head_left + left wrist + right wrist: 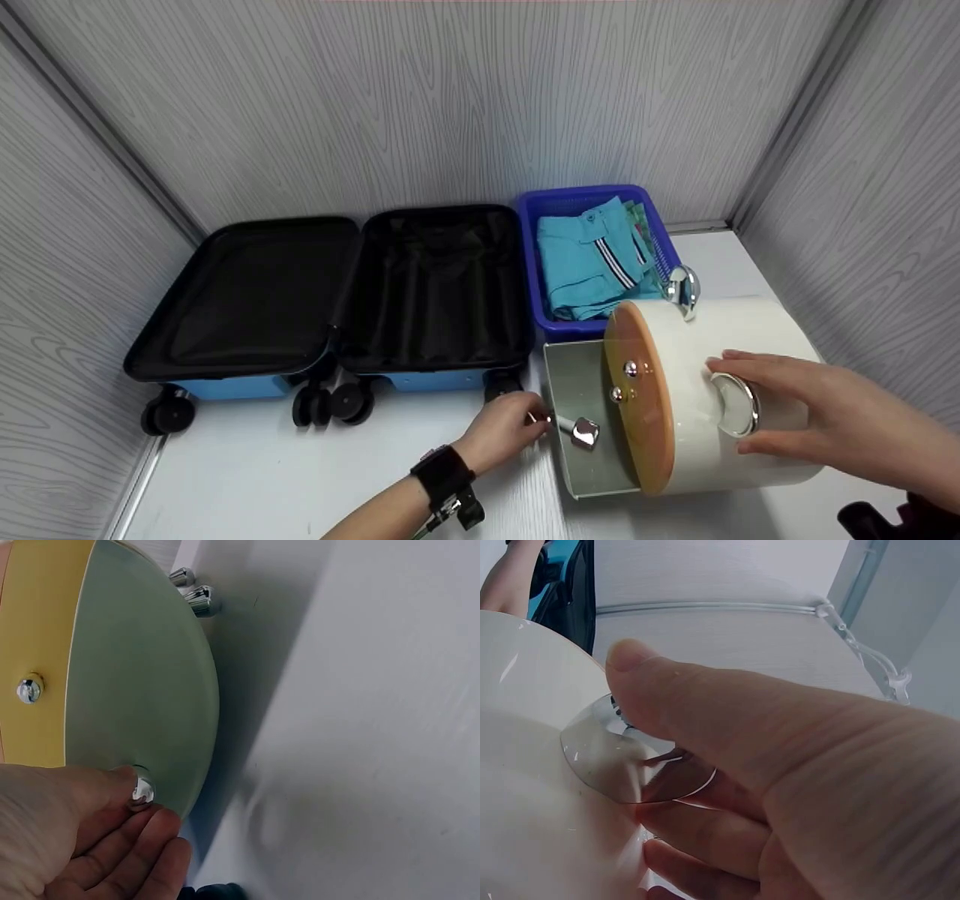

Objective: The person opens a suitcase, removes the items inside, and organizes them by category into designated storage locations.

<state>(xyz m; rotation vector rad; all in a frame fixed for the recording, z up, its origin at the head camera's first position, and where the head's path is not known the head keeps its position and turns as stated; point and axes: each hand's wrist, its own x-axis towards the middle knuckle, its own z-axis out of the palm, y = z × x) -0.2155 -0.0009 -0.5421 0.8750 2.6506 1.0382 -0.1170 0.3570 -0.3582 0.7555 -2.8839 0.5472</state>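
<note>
A cream rounded box [739, 330] with an orange front panel [637, 435] lies at the right in the head view, its grey-green drawer [600, 472] pulled out. My left hand [506, 427] is at the drawer's outer face and pinches a small chrome knob [142, 787] between thumb and fingers. Within the drawer's outline shows a small chrome-headed piece [585, 433] with a pale stem. Thumb and fingers of my right hand [817, 401] grip a round chrome-rimmed knob [634, 757] on the box's curved side; some fingertips are hidden.
An open black-lined suitcase [262, 300] with blue sides and black wheels lies at the left. Behind the box, a blue basket [529, 262] holds folded turquoise clothing [581, 262]. Another chrome knob [682, 289] sticks up near it. Grey wood-grain walls enclose the white surface.
</note>
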